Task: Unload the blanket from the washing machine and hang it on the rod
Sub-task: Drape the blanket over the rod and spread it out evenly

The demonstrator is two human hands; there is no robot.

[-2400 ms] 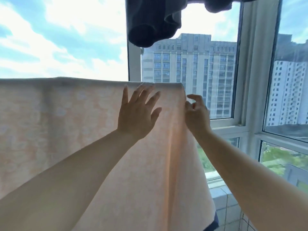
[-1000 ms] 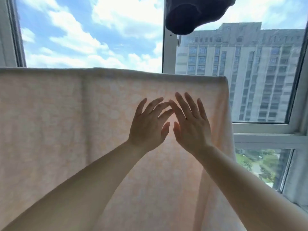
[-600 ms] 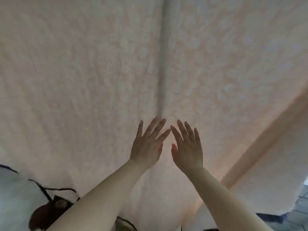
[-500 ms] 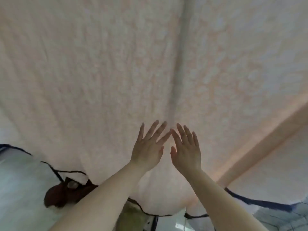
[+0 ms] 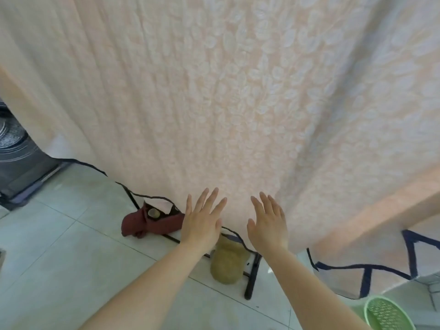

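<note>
Above pale tiled floor (image 5: 71, 258), hanging blanket (image 5: 238, 103); green basket (image 5: 390, 315) bottom right.

Your left hand (image 5: 201, 225) and right hand (image 5: 267, 226) sit side by side low on the blanket (image 5: 238, 91); basket (image 5: 390, 314) on the floor (image 5: 71, 258), far right.

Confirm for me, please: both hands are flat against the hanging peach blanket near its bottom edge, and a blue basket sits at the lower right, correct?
Not quite: the basket is green, as the head view shows. The rest stands: the left hand and right hand lie flat, fingers straight, on the hanging peach blanket near its bottom edge.
</note>
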